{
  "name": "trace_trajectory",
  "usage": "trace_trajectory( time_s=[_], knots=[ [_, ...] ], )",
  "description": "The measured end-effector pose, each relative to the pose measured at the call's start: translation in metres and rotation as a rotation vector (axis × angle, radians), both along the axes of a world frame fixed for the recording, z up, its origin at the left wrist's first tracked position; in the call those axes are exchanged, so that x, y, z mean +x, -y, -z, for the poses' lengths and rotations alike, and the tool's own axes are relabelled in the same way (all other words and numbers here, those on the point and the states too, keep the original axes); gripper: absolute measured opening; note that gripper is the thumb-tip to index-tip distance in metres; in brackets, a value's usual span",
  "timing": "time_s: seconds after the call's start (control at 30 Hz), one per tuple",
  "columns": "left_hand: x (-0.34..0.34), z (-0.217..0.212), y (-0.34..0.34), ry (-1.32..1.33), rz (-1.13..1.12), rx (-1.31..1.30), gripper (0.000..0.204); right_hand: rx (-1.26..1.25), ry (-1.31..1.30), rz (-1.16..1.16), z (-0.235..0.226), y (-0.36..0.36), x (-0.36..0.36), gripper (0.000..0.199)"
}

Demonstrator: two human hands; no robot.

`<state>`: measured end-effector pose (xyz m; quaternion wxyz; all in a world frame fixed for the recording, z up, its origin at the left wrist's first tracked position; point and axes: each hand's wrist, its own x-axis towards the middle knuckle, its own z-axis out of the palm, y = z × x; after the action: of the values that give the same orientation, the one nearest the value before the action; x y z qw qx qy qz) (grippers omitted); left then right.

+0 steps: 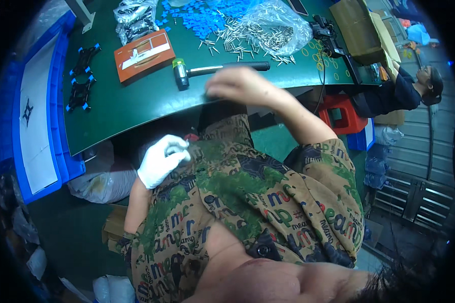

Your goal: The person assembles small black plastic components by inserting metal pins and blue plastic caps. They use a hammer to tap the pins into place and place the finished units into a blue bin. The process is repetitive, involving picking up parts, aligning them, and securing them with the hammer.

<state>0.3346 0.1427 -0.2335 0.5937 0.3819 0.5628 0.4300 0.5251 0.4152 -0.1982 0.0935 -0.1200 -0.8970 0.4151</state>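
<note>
Reaching our bare right hand [240, 85], fingers curled, near the hammer [215, 69]; our gloved left hand [162, 159] pinches something small, so we should grip gently.

green table [136, 101], mallet [212, 69], orange box [144, 54], metal pins [253, 38], blue pieces [199, 15]

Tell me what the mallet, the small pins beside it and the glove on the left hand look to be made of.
Mallet: dark matte handle, likely rubber or plastic grip; black head with a yellow-green face, probably plastic or rubber. Pins: bright, silvery and glinting, so apparently metal. Glove on the left hand: white and dull, seemingly knit fabric; the weave is too blurred to confirm.
</note>
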Motion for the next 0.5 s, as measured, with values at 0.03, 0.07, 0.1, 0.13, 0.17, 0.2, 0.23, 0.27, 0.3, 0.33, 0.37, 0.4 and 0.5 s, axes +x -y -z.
trace_trajectory(
  time_s=[0.03, 0.07, 0.1, 0.13, 0.17, 0.2, 0.23, 0.27, 0.3, 0.33, 0.37, 0.4, 0.5],
  knots=[
    [0.003, -0.002, -0.004, 0.052, -0.061, 0.035, 0.035, 0.258, -0.071, 0.085, 0.006, -0.021, 0.001, 0.024],
    [0.001, -0.001, -0.006, 0.059, -0.055, 0.049, 0.038, 0.4, 0.0, 0.135, -0.002, -0.035, -0.001, 0.024],
    [0.0, 0.002, -0.009, 0.069, -0.048, 0.062, 0.042, 0.482, -0.019, 0.139, 0.002, -0.052, -0.005, 0.024],
    [0.0, 0.005, -0.011, 0.075, -0.041, 0.074, 0.046, 0.517, -0.026, 0.137, 0.006, -0.063, -0.01, 0.023],
    [0.0, 0.004, -0.015, 0.004, -0.001, 0.05, 0.049, 0.555, -0.03, 0.143, 0.007, -0.071, -0.014, 0.023],
    [0.002, 0.003, -0.019, -0.067, 0.039, 0.025, 0.053, 0.598, -0.004, 0.127, 0.012, -0.078, -0.019, 0.023],
    [0.004, 0.0, -0.022, -0.139, 0.076, -0.003, 0.057, 0.607, 0.008, 0.13, 0.015, -0.08, -0.024, 0.024],
    [0.006, -0.005, -0.024, -0.213, 0.096, -0.013, 0.056, 0.617, 0.019, 0.133, 0.017, -0.081, -0.029, 0.024],
    [0.007, -0.002, -0.023, -0.136, 0.054, 0.02, 0.054, 0.627, 0.031, 0.137, 0.018, -0.082, -0.034, 0.024],
    [0.008, 0.005, -0.021, -0.059, 0.006, 0.05, 0.053, 0.636, 0.041, 0.136, 0.017, -0.083, -0.04, 0.026],
    [0.01, 0.01, -0.019, 0.018, -0.041, 0.081, 0.052, 0.649, 0.084, 0.129, 0.016, -0.081, -0.043, 0.026],
    [0.014, 0.013, -0.02, 0.086, -0.13, 0.075, 0.046, 0.661, 0.128, 0.121, 0.015, -0.08, -0.046, 0.027],
    [0.01, 0.011, -0.022, 0.127, -0.172, 0.014, 0.043, 0.739, 0.1, 0.096, 0.02, -0.08, -0.046, 0.026]
  ],
)
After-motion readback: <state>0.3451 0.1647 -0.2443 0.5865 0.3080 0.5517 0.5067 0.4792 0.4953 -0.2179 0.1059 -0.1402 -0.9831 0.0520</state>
